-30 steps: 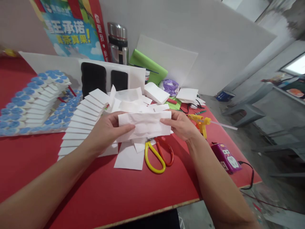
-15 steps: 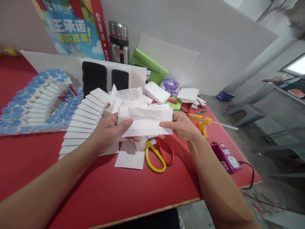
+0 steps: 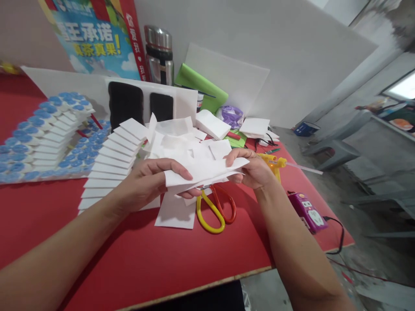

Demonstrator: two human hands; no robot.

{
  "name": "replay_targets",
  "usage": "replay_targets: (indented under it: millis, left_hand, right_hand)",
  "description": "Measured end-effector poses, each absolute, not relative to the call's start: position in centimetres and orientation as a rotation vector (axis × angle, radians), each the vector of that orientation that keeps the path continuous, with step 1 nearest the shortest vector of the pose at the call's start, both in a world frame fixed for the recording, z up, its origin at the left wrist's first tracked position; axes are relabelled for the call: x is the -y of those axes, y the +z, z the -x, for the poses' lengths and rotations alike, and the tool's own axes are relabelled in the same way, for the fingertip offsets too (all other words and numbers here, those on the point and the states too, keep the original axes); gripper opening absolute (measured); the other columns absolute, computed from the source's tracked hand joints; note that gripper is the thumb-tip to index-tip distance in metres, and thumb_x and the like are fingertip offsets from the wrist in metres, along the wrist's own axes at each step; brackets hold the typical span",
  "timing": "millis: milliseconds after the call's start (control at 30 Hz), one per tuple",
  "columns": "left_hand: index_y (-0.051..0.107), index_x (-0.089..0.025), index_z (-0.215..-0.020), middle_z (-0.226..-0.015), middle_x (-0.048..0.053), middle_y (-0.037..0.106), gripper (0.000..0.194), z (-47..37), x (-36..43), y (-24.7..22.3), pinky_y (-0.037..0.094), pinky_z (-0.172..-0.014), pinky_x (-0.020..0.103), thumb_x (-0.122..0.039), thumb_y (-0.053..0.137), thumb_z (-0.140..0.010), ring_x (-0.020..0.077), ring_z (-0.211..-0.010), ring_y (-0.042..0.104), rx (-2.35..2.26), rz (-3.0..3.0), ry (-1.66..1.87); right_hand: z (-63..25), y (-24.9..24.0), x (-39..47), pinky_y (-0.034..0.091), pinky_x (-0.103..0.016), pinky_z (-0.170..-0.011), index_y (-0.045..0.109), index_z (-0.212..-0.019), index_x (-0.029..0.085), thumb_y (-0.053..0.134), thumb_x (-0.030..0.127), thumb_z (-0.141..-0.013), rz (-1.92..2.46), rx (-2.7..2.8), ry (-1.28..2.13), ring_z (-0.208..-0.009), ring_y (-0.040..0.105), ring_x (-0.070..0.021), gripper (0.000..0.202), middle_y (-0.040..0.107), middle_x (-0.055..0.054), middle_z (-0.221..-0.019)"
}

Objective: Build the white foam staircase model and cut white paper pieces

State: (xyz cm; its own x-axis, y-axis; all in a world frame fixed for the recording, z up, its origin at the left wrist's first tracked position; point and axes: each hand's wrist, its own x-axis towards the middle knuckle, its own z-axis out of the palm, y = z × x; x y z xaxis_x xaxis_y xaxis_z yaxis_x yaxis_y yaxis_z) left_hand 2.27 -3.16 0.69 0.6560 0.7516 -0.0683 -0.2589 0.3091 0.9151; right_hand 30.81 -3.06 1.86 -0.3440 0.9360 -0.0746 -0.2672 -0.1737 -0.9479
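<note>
A folded white sheet (image 3: 201, 173) is held level between both hands above the red table (image 3: 181, 268). My left hand (image 3: 152, 181) pinches its left end, thumb on top and fingers beneath. At the right end, my right hand (image 3: 251, 169) grips the sheet between thumb and fingers. Scissors (image 3: 212, 211) with one yellow and one red handle lie just below the sheet, their blades hidden. Loose white pieces (image 3: 175, 216) lie under and behind the hands. A fanned row of white cards (image 3: 105, 172) is left of my left hand.
Blue-and-white rolled pieces (image 3: 42, 129) stand at the left. Behind are a steel flask (image 3: 159, 56), a dark phone-like object (image 3: 126, 103) and green sheet (image 3: 202, 86). To the right are a yellow glue gun (image 3: 275, 164) and purple power strip (image 3: 308, 211).
The sheet has tilted from facing the camera to nearly edge-on, its right end now lifted. My right hand has turned and its fingers have curled over the top. The view has shifted slightly.
</note>
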Motion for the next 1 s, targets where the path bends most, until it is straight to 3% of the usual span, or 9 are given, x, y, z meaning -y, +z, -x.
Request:
replay_targets:
  millis: [200,300,467,600,767,867,933,1000]
  left_hand:
    - [0.074,-0.014,-0.091,-0.092,0.017,0.083,0.016,-1.4,2.5,0.6,0.061,-0.085,0.04,-0.025,0.077,-0.079,0.0324,-0.091,0.08,-0.338,-1.035,0.532]
    - [0.063,-0.018,-0.098,-0.093,0.016,0.082,0.03,-1.5,2.4,0.8,0.062,-0.076,0.042,-0.044,0.072,-0.085,0.0349,-0.086,0.08,-0.351,-0.942,0.362]
    - [0.062,-0.016,-0.109,-0.097,0.021,0.081,0.06,-2.6,3.3,0.7,0.054,-0.048,0.03,-0.073,0.052,-0.094,0.0285,-0.064,0.078,-0.552,-0.92,0.199]
    - [0.071,-0.01,-0.095,-0.091,0.024,0.08,0.057,-3.3,4.0,0.3,0.058,-0.051,0.03,-0.065,0.057,-0.096,0.0284,-0.067,0.079,-0.613,-0.941,0.117]
    - [0.075,-0.011,-0.091,-0.087,0.02,0.082,0.04,-3.4,4.1,0.0,0.058,-0.051,0.026,-0.05,0.067,-0.095,0.0243,-0.064,0.078,-0.571,-0.961,0.123]
    - [0.076,-0.011,-0.09,-0.088,0.02,0.082,0.039,-3.2,4.0,0.0,0.056,-0.049,0.023,-0.049,0.069,-0.095,0.0226,-0.062,0.078,-0.586,-1.001,0.136]
    - [0.077,-0.011,-0.091,-0.086,0.02,0.082,0.042,-3.1,3.8,0.0,0.055,-0.048,0.022,-0.052,0.068,-0.095,0.0219,-0.06,0.077,-0.615,-1.02,0.147]
    - [0.078,-0.011,-0.089,-0.083,0.02,0.081,0.044,-3.1,3.7,0.0,0.055,-0.048,0.022,-0.054,0.068,-0.094,0.0217,-0.059,0.077,-0.653,-1.034,0.175]
  right_hand:
    - [-30.8,2.0,3.2,0.035,-0.019,-0.042,0.078,-0.065,0.014,0.072,0.012,-0.066,0.812,1.266,1.642,-0.046,0.044,-0.0057,0.006,0.059,-0.001,-0.062]
    - [-30.8,2.1,3.3,0.032,-0.021,-0.042,0.079,-0.066,0.015,0.07,0.012,-0.067,0.84,1.359,1.576,-0.048,0.045,-0.0077,0.009,0.06,-0.002,-0.062]
    - [-30.2,2.1,3.7,0.033,-0.023,-0.048,0.079,-0.068,0.017,0.066,0.01,-0.071,0.85,1.583,1.533,-0.051,0.047,-0.0087,0.015,0.061,0.0,-0.061]
    - [-29.3,2.3,4.1,0.035,-0.024,-0.052,0.079,-0.069,0.017,0.064,0.009,-0.073,0.82,1.68,1.552,-0.053,0.047,-0.0084,0.017,0.062,0.001,-0.064]
    - [-29.2,2.2,3.9,0.038,-0.024,-0.053,0.076,-0.068,0.017,0.067,0.012,-0.073,0.895,1.698,1.595,-0.053,0.05,-0.0094,0.011,0.061,0.001,-0.06]
    - [-30.0,1.7,3.4,0.043,-0.024,-0.05,0.075,-0.073,0.016,0.069,0.015,-0.074,0.979,1.569,1.582,-0.05,0.053,-0.0104,0.006,0.064,0.001,-0.06]
    - [-30.3,1.5,3.1,0.047,-0.024,-0.049,0.074,-0.082,0.017,0.072,0.021,-0.076,1.054,1.399,1.511,-0.05,0.054,-0.0109,0.007,0.066,0.001,-0.063]
    - [-30.3,1.7,3.0,0.054,-0.027,-0.052,0.072,-0.099,0.019,0.073,0.034,-0.083,1.096,1.299,1.467,-0.056,0.06,-0.0131,0.022,0.071,-0.002,-0.076]
